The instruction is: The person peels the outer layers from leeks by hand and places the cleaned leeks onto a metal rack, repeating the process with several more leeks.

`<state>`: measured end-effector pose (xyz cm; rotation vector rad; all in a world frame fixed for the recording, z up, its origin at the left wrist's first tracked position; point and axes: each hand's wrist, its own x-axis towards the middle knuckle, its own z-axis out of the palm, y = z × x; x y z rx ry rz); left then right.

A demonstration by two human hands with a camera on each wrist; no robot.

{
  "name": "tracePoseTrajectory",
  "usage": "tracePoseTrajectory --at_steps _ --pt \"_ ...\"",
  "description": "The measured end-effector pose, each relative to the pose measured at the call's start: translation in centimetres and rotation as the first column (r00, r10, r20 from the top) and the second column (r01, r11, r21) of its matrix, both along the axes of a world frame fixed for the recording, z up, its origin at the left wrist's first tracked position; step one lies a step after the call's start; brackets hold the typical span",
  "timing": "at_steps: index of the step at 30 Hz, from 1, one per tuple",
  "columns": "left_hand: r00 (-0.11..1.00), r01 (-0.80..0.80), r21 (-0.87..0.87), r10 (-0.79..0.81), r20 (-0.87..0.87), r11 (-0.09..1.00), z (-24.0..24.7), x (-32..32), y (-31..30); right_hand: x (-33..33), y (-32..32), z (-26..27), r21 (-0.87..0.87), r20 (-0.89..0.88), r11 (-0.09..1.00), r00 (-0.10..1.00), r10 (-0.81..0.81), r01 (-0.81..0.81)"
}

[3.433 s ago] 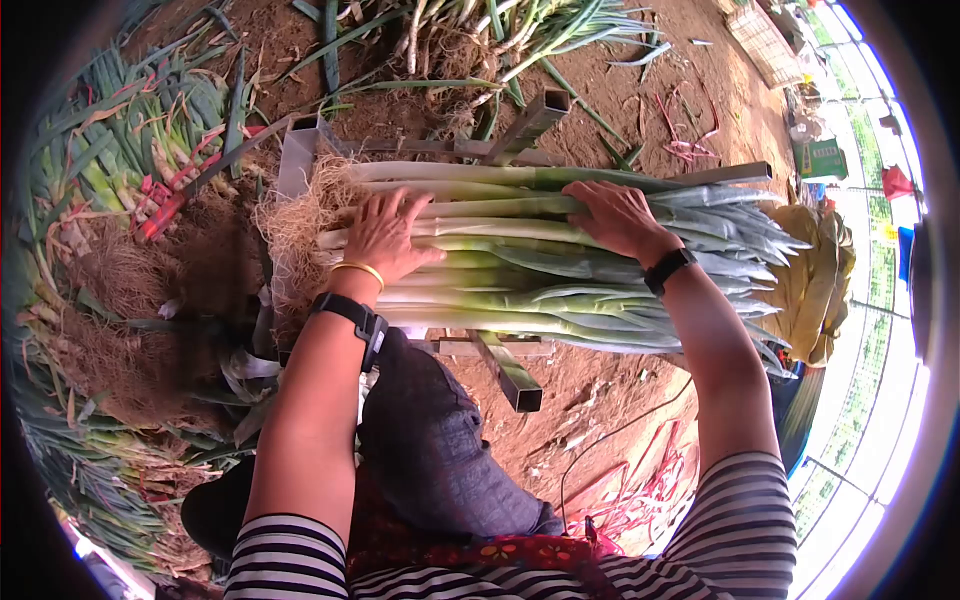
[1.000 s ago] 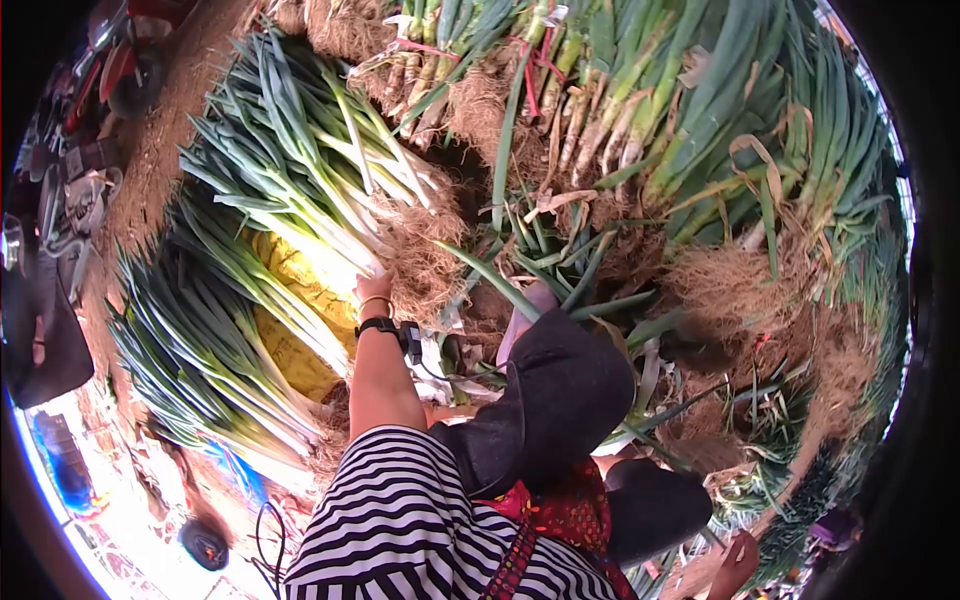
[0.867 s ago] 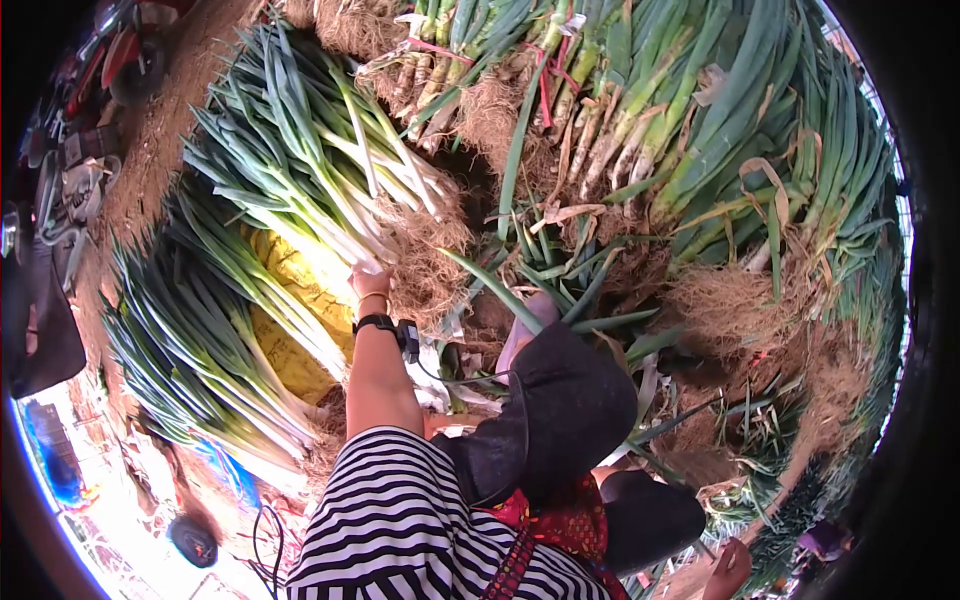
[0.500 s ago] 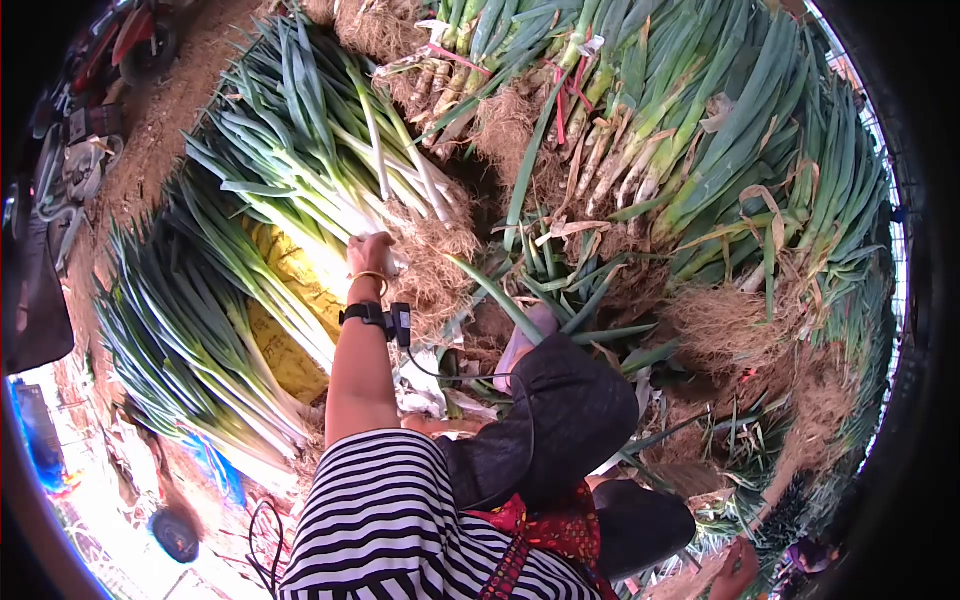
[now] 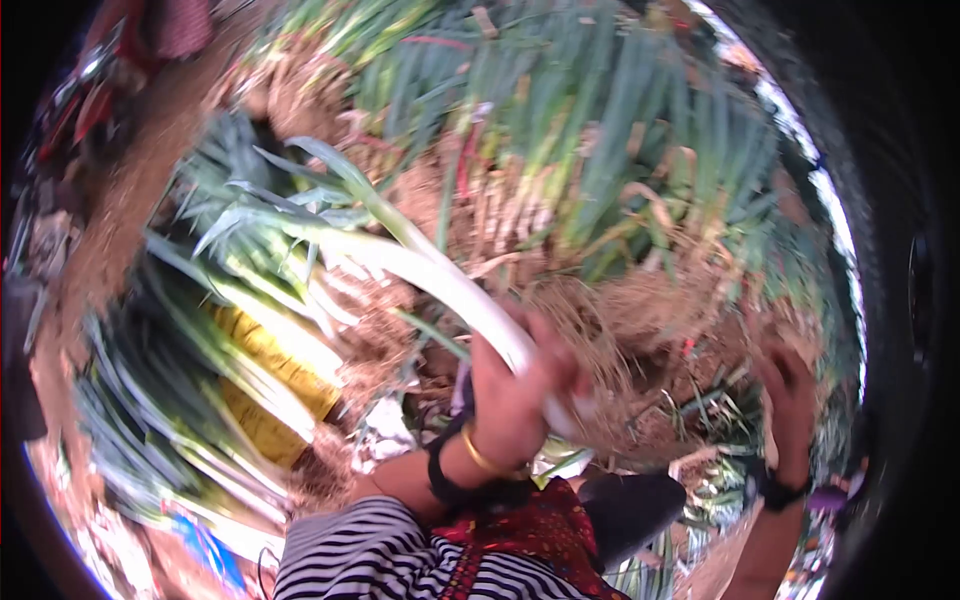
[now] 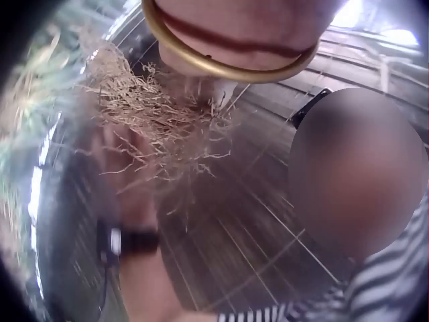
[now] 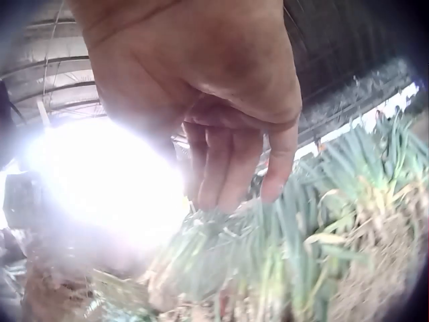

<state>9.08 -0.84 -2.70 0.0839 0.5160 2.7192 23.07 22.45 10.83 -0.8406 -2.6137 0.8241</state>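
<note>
My left hand (image 5: 520, 390) grips long green onions (image 5: 450, 285) by the lower white stems. Their green leaves arch away to the upper left, over the pile on the ground. In the left wrist view their brown roots (image 6: 147, 107) hang just past the hand, which is mostly hidden behind a gold bangle. To the right, my right hand (image 5: 790, 400) is raised, holding nothing. Its fingers (image 7: 231, 168) hang loosely bent in the right wrist view, with bundled onions behind them. The head view is blurred around the left hand.
A pile of green onions (image 5: 270, 250) lies beside the left hand, another stack (image 5: 150, 390) farther left. A yellow sack (image 5: 285, 345) shows between them. Many rooty bundles (image 5: 600, 170) fill the back and right. My bent knee (image 5: 635, 500) is below.
My left hand has come from the pile at the left to the middle, bringing green onions with it. The right hand has risen into view from the lower right. The head view has shifted.
</note>
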Motion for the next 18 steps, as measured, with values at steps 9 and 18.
tracePoseTrajectory --at_steps 9,18 --pt "0.624 0.567 -0.247 -0.605 -0.495 0.786 1.7 19.0 4.4 -2.9 -5.0 -0.6 -0.738 0.055 0.655 0.952 0.302 -0.165" --pt "-0.191 0.136 -0.658 -0.632 -0.751 0.740 -0.5 23.8 12.5 15.9 2.3 3.1 -0.420 -0.442 0.903 0.850 -0.287 0.087"
